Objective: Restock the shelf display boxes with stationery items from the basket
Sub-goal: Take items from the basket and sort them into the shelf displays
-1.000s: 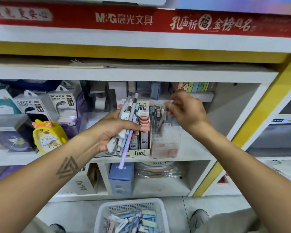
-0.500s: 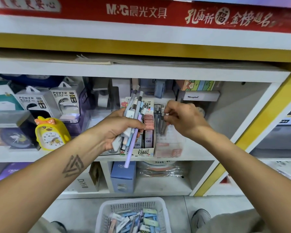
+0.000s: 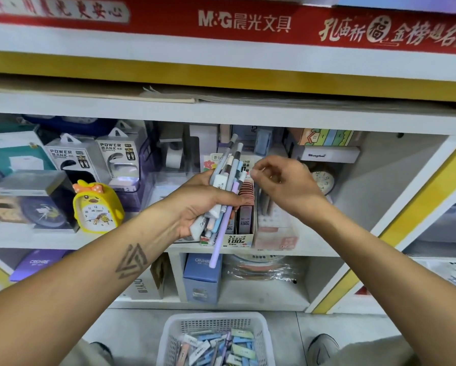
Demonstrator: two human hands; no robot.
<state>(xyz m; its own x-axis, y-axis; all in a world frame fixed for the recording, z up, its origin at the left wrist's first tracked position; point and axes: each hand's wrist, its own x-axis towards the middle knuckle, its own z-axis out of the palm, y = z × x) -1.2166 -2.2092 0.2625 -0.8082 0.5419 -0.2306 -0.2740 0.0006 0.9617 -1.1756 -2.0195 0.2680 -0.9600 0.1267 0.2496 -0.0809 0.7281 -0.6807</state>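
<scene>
Pens (image 3: 228, 191) fill your left hand (image 3: 200, 207), a pastel bundle gripped upright before the shelf's display boxes (image 3: 241, 233), 1 lilac pen hanging lowest. Your right hand (image 3: 282, 183) pinches the top of a pen at the bundle's edge, fingers curled. Below on the floor, the white basket (image 3: 169, 339) holds more boxed stationery.

The basket (image 3: 216, 336) sits on the floor below the shelf (image 3: 116, 241). On the shelf, the clock (image 3: 96, 207) stands left of the display boxes (image 3: 244, 220).
</scene>
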